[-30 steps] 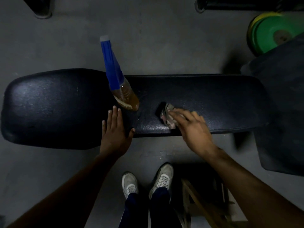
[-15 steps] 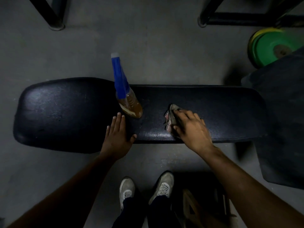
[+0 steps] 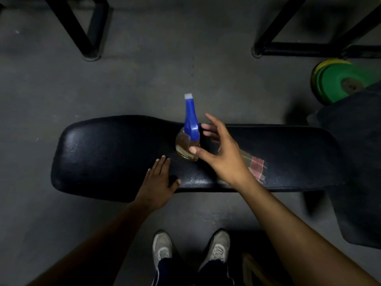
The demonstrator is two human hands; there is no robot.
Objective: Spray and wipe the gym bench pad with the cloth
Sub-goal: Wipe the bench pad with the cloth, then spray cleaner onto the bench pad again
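Two hands are working over the desk (image 3: 103,153): my left hand (image 3: 158,182) is lying flat and released on its near edge, my right hand (image 3: 220,153) is spreading around the upright spray bottle (image 3: 188,145), thumb touching, while the cloth (image 3: 256,167) is lying rightward.

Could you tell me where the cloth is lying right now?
In the head view, the plaid cloth lies flat on the bench pad, right of centre, just beyond the right hand, which is open around the spray bottle.
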